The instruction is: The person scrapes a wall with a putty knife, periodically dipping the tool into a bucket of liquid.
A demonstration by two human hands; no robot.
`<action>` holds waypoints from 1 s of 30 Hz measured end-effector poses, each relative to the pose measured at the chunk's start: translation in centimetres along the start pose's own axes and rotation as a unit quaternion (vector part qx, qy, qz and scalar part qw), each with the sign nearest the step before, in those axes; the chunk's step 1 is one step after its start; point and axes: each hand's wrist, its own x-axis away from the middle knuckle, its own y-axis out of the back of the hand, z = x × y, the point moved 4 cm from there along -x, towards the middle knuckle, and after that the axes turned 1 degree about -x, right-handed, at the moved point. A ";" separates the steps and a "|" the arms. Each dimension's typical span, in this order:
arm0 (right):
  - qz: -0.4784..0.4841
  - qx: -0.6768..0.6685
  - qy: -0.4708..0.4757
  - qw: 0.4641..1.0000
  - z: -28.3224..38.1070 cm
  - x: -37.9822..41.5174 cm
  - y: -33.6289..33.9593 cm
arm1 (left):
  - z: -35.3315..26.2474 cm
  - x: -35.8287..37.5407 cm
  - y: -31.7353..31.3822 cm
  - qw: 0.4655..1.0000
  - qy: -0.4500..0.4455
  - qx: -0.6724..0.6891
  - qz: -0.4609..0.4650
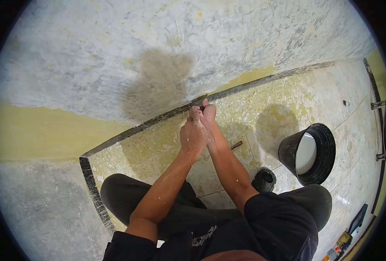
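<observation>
My left hand (pixel 193 134) and my right hand (pixel 209 114) are pressed together in front of me, fingers closed round a dark flat scraper (pixel 199 100). Its blade sits at the foot of the wall, by the dark skirting strip (pixel 162 118); the handle is mostly hidden by my fingers. Pale flakes cling to my left hand and forearm. Above, the wall (pixel 228 48) is patchy white and grey, with yellow paint (pixel 40 130) along its lower part.
Paint flakes (pixel 158 150) cover the tiled floor. A short brown stick-like piece (pixel 236 145) lies right of my forearms. Near my right knee stand a small black container (pixel 264 179) and a black bucket (pixel 287 153) holding whitish liquid (pixel 306 154). Assorted items (pixel 343 239) lie at lower right.
</observation>
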 end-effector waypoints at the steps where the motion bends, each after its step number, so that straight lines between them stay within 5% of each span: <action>1: 0.016 0.020 -0.017 1.000 -0.6 1.4 -1.1 | 0.1 -0.1 0.1 0.999 -0.033 0.010 -0.019; 3: -0.018 0.021 0.005 1.000 -1.2 3.5 -3.0 | 0.2 -0.2 0.3 0.997 -0.061 0.019 -0.033; 5: -0.014 0.029 0.017 0.999 -0.1 -0.6 0.1 | 0.5 -0.7 -0.6 0.997 0.020 -0.021 0.075; 9: 0.043 -0.032 -0.091 0.994 1.5 0.6 -0.4 | 0.5 0.6 -1.8 0.995 0.032 0.089 0.040; 13: 0.020 0.038 0.005 0.999 2.1 -2.0 1.3 | 0.1 -0.9 -1.9 0.999 -0.022 -0.007 0.028; 15: 0.020 0.027 -0.026 0.999 1.8 0.5 1.4 | 0.1 0.1 -2.5 0.998 -0.018 -0.013 0.055; 17: 0.060 0.043 -0.045 0.996 2.2 1.4 -0.2 | -0.1 0.0 -3.2 0.988 0.089 0.056 0.116; 18: 0.062 0.042 -0.045 0.996 2.2 1.8 -0.6 | -0.3 0.0 -3.2 0.988 0.087 0.054 0.116; 20: 0.080 0.063 -0.064 0.993 1.7 3.6 -1.8 | -1.5 0.5 -2.0 0.999 -0.047 -0.003 -0.026; 24: 0.024 0.064 -0.037 0.997 1.9 2.6 -1.1 | -0.8 -0.2 -2.8 0.998 -0.059 0.003 -0.027; 27: 0.020 0.066 0.022 0.997 3.5 -0.3 1.0 | -0.4 0.0 -3.2 0.995 0.057 0.073 0.034; 30: 0.005 0.033 -0.021 0.999 2.6 0.7 -0.1 | -1.3 0.0 -1.8 1.000 -0.021 0.001 -0.006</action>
